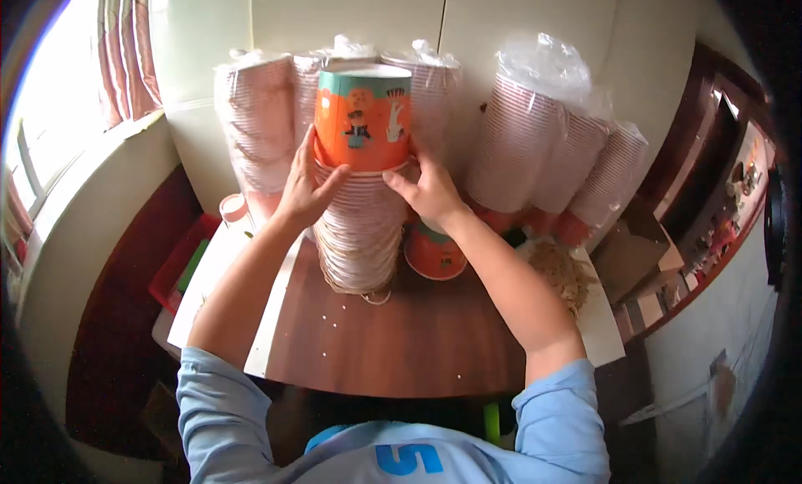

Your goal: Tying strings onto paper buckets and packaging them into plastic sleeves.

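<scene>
A tall stack of nested paper tubs (pixel 359 225) stands upright on the brown table. On its top sits an orange paper tub (pixel 363 125) with a green band and printed figures. My left hand (pixel 307 187) is closed round the lower left side of this tub, thumb toward the front. Opposite it, my right hand (pixel 430 187) grips the lower right side, its fingers partly hidden behind. Some string or twine shows round the foot of the stack. Beside the stack, under my right forearm, another orange tub (pixel 436 257) rests on the table.
Plastic-wrapped tub stacks line the back, at the left (pixel 257 121) and leaning at the right (pixel 518 141). A pile of tangled straw-coloured strands (pixel 558 271) lies at right, near a cardboard box (pixel 635 254). A red crate (pixel 171 258) is left. White specks dot the brown tabletop (pixel 359 350).
</scene>
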### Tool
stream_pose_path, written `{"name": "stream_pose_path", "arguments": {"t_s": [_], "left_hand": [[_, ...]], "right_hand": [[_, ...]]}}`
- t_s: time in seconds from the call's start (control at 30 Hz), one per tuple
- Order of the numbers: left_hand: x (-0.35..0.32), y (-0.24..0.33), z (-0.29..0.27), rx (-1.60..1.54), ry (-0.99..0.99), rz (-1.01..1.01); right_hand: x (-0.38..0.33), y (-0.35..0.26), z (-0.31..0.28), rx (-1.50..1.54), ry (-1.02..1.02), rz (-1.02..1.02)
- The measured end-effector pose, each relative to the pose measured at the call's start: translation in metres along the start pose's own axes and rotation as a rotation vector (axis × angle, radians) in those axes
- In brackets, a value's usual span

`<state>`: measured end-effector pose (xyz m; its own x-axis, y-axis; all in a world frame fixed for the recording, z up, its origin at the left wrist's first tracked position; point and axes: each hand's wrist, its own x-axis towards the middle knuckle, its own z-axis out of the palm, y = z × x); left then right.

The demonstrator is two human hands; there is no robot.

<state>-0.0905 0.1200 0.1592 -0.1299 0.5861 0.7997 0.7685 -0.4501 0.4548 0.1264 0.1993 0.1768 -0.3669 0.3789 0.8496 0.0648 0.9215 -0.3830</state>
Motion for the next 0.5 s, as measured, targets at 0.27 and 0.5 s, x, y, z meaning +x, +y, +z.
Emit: {"name": "stream_pose_path", "arguments": {"t_s": [0.27, 0.5], "left_hand": [[-0.163, 0.003, 0.021, -0.266, -0.079, -0.196], [-0.275, 0.090, 0.026, -0.531, -0.209, -0.620]], "right_hand": [[-0.131, 0.039, -0.051, -0.689, -0.406, 0.226], [-0.182, 0.003, -0.102, -0.148, 0.012, 0.631]]}}
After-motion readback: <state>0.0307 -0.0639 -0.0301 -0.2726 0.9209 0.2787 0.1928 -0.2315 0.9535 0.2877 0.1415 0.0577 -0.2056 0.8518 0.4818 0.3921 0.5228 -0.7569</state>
